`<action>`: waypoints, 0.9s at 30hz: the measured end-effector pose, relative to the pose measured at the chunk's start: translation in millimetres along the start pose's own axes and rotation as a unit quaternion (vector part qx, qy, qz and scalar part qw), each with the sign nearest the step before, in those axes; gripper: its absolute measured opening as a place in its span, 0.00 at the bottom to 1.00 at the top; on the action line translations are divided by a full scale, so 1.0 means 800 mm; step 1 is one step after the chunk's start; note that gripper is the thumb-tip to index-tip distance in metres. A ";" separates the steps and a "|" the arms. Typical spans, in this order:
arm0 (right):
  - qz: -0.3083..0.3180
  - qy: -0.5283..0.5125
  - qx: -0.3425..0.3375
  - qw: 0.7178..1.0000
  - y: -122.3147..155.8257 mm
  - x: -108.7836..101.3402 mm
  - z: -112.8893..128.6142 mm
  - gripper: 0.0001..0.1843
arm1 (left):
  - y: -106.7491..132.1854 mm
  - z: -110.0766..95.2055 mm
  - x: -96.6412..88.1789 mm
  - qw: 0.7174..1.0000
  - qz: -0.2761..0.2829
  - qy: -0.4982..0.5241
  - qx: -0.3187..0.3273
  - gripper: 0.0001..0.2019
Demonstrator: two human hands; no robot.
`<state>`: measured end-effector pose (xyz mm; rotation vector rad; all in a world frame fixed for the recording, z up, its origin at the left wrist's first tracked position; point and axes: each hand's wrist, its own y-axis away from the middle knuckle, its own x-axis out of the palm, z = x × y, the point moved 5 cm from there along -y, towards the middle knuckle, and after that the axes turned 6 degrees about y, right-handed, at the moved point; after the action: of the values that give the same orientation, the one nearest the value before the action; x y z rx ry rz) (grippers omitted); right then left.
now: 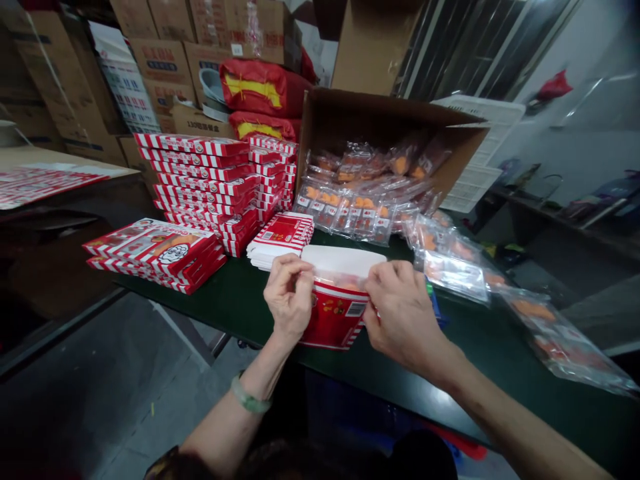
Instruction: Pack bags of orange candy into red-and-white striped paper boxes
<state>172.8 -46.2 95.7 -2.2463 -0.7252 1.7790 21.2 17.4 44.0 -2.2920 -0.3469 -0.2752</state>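
Observation:
Between my two hands is a red-and-white striped box with a barcode label on its red front and its white flap standing up at the back. Clear plastic shows in its open top. My left hand pinches the box's upper left corner, thumb and fingers together. At the upper right corner, my right hand grips the edge with curled fingers. Just behind and left lies a pile of flat striped cartons. Clear packs of orange food spill toward my hands from a large cardboard box.
Tall stacks of filled striped boxes stand at the left back, with a shorter stack in front. More clear packs trail along the right of the green table. A blue item is partly hidden behind my right hand.

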 end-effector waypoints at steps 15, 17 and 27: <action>-0.397 -0.410 0.156 0.806 0.050 0.077 -0.006 0.12 | 0.001 0.004 -0.006 0.995 0.080 0.044 0.031 0.03; -0.377 -0.433 0.157 0.804 0.043 0.072 -0.012 0.06 | -0.001 0.015 -0.005 0.994 0.087 0.071 -0.004 0.03; -0.254 -0.541 0.150 0.788 0.041 0.057 -0.048 0.08 | -0.003 0.034 0.031 0.939 0.172 0.268 -0.130 0.05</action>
<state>225.1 -46.5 52.7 -0.5452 -0.9623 2.4913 46.2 42.8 35.3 -2.3637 0.3886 -0.7785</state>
